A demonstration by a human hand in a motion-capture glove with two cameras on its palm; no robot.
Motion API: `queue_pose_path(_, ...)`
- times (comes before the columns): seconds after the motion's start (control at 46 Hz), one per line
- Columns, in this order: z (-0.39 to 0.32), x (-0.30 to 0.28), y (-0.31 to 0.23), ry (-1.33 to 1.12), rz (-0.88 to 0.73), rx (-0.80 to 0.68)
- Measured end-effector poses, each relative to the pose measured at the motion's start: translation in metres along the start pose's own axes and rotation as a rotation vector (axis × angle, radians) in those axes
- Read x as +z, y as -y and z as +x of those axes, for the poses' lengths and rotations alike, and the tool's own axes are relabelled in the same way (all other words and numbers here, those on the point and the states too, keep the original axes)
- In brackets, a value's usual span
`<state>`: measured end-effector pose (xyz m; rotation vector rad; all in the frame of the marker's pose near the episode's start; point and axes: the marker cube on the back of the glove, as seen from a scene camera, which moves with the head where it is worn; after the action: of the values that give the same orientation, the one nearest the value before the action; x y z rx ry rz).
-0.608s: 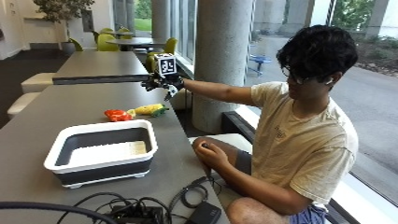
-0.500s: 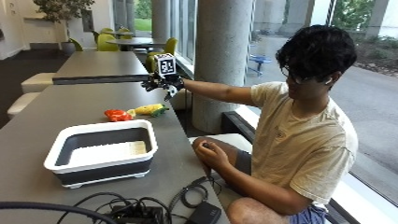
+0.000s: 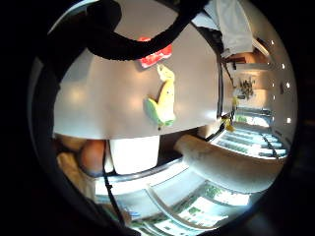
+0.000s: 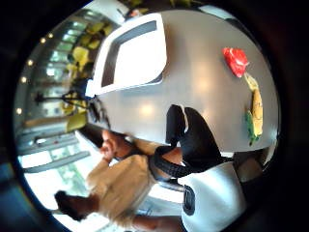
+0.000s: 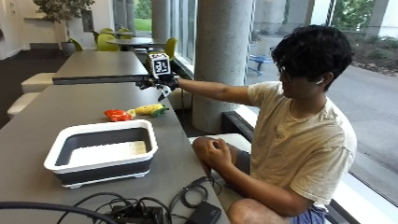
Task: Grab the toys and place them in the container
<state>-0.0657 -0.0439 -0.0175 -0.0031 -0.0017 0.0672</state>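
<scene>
- Compared with 0.6 s ago: nothing on the table has shifted; the gloved right hand [image 5: 155, 83] stays raised at the end of the outstretched arm, above the far part of the table [image 5: 37, 116], with no visible displacement.
- Right hand: holds nothing. Fingers [image 4: 190, 133] seen from the thumb-side palm view look loosely bent rather than clamped; the view is partly blocked by straps, so the exact finger spread is uncertain.
- Toys: a red toy [image 5: 117, 115] and a yellow toy with a green end, possibly a corn cob, [image 5: 150, 109] lie on the table just beside each other, between the container and the hand, below the hand and apart from it.
- Palm views confirm both: red toy [image 3: 156, 55] next to the yellow-green toy [image 3: 164, 101] on the bare grey tabletop; same pair in the thumb-side view [image 4: 236, 60] and [image 4: 255, 116].
- Container [image 5: 99, 151]: white-rimmed, dark-walled tub, on the near part of the table, well apart from the hand; no toys seen inside.
- Person's bare left hand [image 5: 214, 151] rests at the lap.
- Black cables [image 5: 143, 205] lie at the table's near edge.
</scene>
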Motion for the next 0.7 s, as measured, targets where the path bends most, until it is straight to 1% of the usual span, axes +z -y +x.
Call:
queue_pose_path(0.087, 0.008, 0.001, 0.011, -0.005, -0.009, 0.002)
queue_pose_path(0.196, 0.022, 0.007, 0.027, 0.024, -0.012, 0.039)
queue_pose_path(0.304, 0.038, 0.014, 0.045, 0.028, -0.014, 0.004)
queue_pose_path(0.413, 0.045, 0.022, 0.057, 0.101, -0.015, 0.008)
queue_pose_path(0.521, 0.075, 0.020, 0.069, -0.045, -0.033, 0.099)
queue_pose_path(0.63, 0.087, 0.023, 0.089, -0.012, -0.031, 0.069)
queue_pose_path(0.695, 0.094, 0.023, 0.098, -0.018, -0.027, 0.122)
